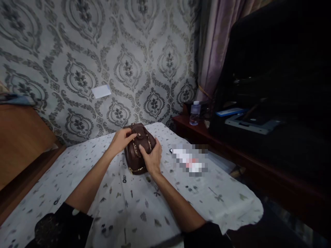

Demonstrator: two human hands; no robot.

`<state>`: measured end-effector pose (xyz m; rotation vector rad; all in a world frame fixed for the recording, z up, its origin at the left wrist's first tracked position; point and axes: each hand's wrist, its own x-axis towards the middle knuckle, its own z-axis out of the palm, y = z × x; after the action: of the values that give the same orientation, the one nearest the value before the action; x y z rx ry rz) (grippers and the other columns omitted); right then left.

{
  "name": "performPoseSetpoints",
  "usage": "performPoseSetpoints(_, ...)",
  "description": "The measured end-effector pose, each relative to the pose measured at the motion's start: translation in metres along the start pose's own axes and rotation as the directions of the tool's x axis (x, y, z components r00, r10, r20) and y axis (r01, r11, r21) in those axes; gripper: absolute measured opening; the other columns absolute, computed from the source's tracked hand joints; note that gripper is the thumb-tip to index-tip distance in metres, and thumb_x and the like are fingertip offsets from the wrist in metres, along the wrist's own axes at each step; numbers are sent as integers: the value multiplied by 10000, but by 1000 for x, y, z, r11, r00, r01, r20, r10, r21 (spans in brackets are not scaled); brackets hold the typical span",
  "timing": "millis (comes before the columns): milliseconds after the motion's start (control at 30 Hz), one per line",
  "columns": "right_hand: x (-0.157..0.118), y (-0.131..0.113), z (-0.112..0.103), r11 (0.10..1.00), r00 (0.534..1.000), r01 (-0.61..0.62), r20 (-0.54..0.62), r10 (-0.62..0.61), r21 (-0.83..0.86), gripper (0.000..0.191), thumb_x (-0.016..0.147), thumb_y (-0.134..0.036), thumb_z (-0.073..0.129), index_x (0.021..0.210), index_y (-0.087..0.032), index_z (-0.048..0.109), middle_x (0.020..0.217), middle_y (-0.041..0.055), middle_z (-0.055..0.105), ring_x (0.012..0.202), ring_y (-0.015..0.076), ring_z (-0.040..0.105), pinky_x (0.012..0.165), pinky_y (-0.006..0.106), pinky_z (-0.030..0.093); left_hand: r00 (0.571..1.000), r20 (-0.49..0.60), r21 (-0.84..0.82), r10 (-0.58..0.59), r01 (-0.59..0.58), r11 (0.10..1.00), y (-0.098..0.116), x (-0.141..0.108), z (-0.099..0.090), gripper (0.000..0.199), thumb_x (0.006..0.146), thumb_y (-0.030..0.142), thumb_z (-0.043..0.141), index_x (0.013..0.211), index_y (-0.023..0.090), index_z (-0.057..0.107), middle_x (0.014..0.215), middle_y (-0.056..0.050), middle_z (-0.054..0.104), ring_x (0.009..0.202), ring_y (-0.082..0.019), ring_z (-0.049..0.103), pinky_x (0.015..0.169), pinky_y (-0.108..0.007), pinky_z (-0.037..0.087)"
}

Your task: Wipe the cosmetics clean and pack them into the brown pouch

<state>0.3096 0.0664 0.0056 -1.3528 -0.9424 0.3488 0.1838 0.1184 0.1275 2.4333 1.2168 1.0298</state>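
Observation:
A dark brown leather bag (pixel 131 159) with gold zippers and a round gold stud rests on the white patterned cloth of the table (pixel 139 199). My left hand (pixel 121 140) is at the bag's upper left, its thumb and fingers closed at the flap beside the stud. On the lower right side, my right hand (pixel 153 157) grips the bag, thumb on the front and fingers round the far side.
A blurred-out phone-like object (pixel 190 162) lies right of the bag. Behind it, a water bottle (pixel 195 113) stands on a dark red ledge (pixel 217 139). An orange-brown wooden panel (pixel 24 137) borders the left; a patterned wall rises behind.

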Motion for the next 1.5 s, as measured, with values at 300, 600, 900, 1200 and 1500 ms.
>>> performPoseSetpoints(300, -10, 7, 4, 998, 999, 48, 13, -48, -40, 1091, 672, -587, 757, 1531, -134, 259, 1490, 233, 414, 1390, 408, 366, 1117, 584, 328, 999, -45, 30, -2, 3, 1000, -1, -14, 3, 279, 809, 300, 574, 582, 211, 439, 559, 49, 443, 572, -139, 412, 586, -271, 273)
performPoseSetpoints(600, -2, 29, -1, 976, 975, 217, 54, -217, -9, 1021, 730, -612, 715, 1520, -138, 274, 1501, 214, 412, 1395, 375, 371, 1125, 556, 323, 994, -110, -41, -1, -4, 999, -3, -25, 12, 251, 844, 309, 561, 628, 198, 499, 653, 33, 481, 626, -142, 466, 606, -259, 333)
performPoseSetpoints(900, 4, 37, -6, 963, 957, 267, 109, -269, 32, 1021, 740, -601, 712, 1535, -144, 262, 1505, 201, 419, 1390, 357, 397, 1133, 541, 331, 994, -112, -41, 5, -9, 999, -4, -26, 11, 241, 834, 273, 570, 617, 191, 506, 651, 36, 481, 612, -136, 461, 602, -261, 317)
performPoseSetpoints(1200, 4, 39, -4, 958, 955, 288, 81, -287, 1, 1026, 730, -618, 719, 1528, -140, 285, 1494, 210, 433, 1378, 368, 408, 1099, 552, 369, 997, -50, 0, 66, -66, 998, 1, -38, 11, 282, 842, 273, 595, 588, 201, 496, 672, 11, 505, 726, -174, 513, 627, -272, 356)
performPoseSetpoints(1500, 6, 46, -9, 961, 959, 203, 162, -234, 186, 898, 844, -592, 596, 1547, -143, 262, 1589, 178, 339, 1472, 299, 323, 1203, 525, 261, 991, -64, 130, 114, -105, 986, 7, -34, 14, 55, 857, 251, 613, 829, 205, 628, 812, -25, 607, 826, -223, 556, 770, -336, 423)
